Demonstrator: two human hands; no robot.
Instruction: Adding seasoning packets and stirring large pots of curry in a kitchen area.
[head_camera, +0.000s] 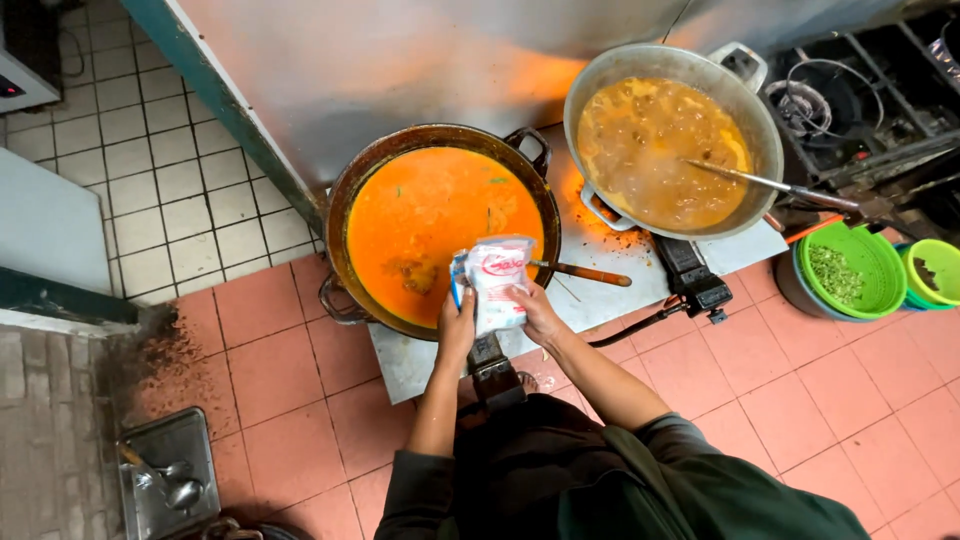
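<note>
Head view: you hold a white plastic packet (495, 283) over the near rim of the wok (345, 215) of orange sauce. Left hand (458, 322) fingers clenched on its left edge, right hand (535, 312) grasping the right side. Risk: the slick, crinkled film could slip or tear unevenly, dumping contents or splashing hot sauce. A wooden-handled ladle (585, 272) leans in the wok. Second pan (742, 110), dull metal, holds brown stew. Floor: matte red tiles.
</note>
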